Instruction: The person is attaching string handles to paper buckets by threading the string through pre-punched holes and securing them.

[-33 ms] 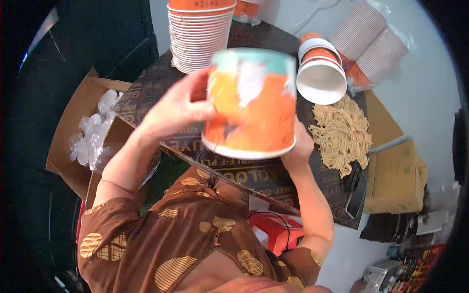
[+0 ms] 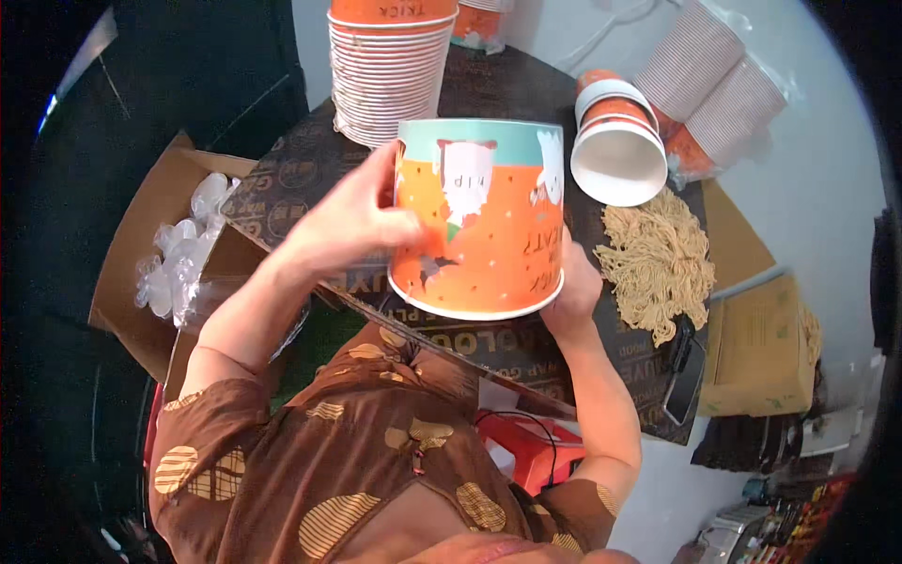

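Over the table I hold a large orange paper bucket [image 2: 484, 221] with a teal band and white cartoon figures. It is upside down, its white rolled rim at the bottom and its printing inverted. My left hand [image 2: 352, 211] grips its left side, thumb across the front and the other fingers mostly hidden behind it. My right hand [image 2: 575, 287] supports it at the lower right, with its fingertips hidden behind the bucket. A tall stack of nested paper buckets [image 2: 385, 80] stands just beyond my left hand. Right of the held bucket, a few nested buckets [image 2: 618, 164] lie on their side, a white opening facing me.
A heap of beige string [image 2: 658, 258] and a black phone [image 2: 684, 381] lie on the dark printed table [image 2: 296, 179]. Plastic-wrapped bucket stacks [image 2: 695, 61] lean at the back right. An open carton [image 2: 136, 235] with clear plastic items stands left; another cardboard box [image 2: 763, 348] is right.
The held bucket has come slightly down and turned, so more white figures and printing show at its right side. Both hands stay on it. The blur on it has cleared.
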### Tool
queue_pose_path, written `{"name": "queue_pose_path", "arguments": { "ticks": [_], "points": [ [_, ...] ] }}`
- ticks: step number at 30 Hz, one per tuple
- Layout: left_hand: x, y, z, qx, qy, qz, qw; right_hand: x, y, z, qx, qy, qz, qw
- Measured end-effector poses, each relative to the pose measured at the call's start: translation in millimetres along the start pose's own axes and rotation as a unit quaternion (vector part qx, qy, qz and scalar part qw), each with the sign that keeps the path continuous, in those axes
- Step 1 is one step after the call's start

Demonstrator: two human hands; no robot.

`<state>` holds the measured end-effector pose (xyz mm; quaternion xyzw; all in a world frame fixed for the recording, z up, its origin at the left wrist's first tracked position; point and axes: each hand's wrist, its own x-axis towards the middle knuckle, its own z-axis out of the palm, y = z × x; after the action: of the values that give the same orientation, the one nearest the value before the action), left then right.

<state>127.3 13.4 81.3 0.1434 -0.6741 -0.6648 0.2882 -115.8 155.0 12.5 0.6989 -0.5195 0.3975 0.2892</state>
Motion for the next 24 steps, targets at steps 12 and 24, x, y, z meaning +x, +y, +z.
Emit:
{"name": "queue_pose_path", "arguments": {
  "ticks": [12, 24],
  "points": [
    [-31.1, 88.1, -37.3, 0.134, 0.311, 0.342, 0.876, 3.6, 1.5, -22.0, 0.095, -0.031, 0.077, 0.992],
    [154.9, 195.7, -121.8, 0.312, 0.353, 0.325, 0.820, 0.3, 15.7, -19.3, 0.091, -0.034, 0.097, 0.990]
  ]
}}
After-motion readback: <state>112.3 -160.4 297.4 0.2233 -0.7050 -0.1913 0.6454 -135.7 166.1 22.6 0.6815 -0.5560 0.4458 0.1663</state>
